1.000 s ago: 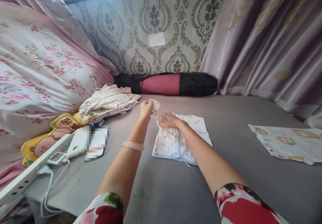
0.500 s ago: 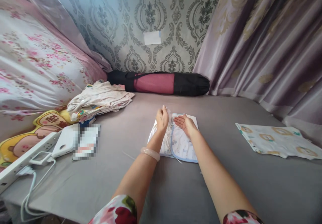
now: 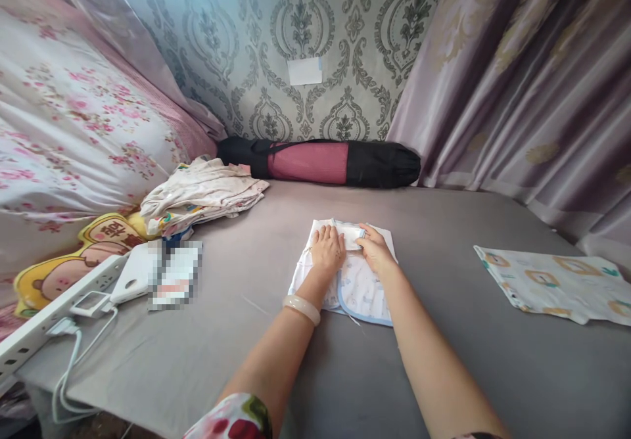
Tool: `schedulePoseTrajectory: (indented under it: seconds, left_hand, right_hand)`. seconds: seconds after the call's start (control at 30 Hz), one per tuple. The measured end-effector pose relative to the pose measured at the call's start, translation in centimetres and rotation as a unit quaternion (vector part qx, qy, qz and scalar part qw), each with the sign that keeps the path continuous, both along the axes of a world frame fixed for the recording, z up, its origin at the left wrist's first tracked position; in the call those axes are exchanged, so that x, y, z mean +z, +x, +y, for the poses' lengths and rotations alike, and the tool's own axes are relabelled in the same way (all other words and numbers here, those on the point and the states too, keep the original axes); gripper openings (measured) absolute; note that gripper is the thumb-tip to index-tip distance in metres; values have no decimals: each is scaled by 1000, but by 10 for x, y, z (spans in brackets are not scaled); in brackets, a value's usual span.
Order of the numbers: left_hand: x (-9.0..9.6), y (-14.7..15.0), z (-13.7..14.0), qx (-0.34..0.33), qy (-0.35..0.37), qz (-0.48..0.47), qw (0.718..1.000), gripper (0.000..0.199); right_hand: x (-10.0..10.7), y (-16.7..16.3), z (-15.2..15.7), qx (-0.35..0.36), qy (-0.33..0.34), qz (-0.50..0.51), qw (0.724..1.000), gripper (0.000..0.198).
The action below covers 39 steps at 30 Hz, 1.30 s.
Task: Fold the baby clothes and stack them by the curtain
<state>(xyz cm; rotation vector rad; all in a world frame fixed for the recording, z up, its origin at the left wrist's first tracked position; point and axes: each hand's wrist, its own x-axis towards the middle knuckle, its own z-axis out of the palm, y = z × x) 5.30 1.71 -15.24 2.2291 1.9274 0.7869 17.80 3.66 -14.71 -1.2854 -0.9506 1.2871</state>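
Observation:
A white baby top with blue edging lies folded on the grey sheet in front of me. My left hand lies flat across its upper left part, fingers stretched out and pressing the cloth. At its upper right, my right hand pinches the end of a small folded-over white flap between thumb and fingers. This flap reaches across the top of the garment towards my left fingers. Part of the cloth is hidden under both hands.
A printed white cloth lies to the right. On the left are a pile of clothes, a yellow cushion, a power strip with white cables and a white device. A black and pink roll bag lies against the wall.
My left hand has turned from edge-on to flat on the baby top. My right hand has gone from open, palm showing, to pinching a flap of it. The view has shifted slightly.

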Motion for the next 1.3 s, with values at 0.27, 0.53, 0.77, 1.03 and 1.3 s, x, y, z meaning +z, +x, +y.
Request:
schedulePoseTrajectory:
  seconds: [0.27, 0.53, 0.77, 1.03, 1.3]
  left_hand:
    - [-4, -1, 5, 32, -36, 21, 999, 53]
    - [9, -5, 11, 36, -84, 113, 989, 52]
    - [9, -14, 11, -52, -33, 145, 988, 48]
    - [-1, -21, 18, 8, -86, 146, 986, 57]
    - [-3, -23, 13, -22, 58, 143, 988, 50]
  right_hand:
    - [-4, -7, -2, 30, 132, -420, 897, 64]
    - [-15, -11, -10, -53, 214, -581, 783, 53]
    - [-8, -22, -22, 74, 219, -639, 734, 50]
    - [-9, -26, -26, 85, 131, -648, 745, 57]
    - [1, -20, -28, 73, 119, -649, 748, 54]
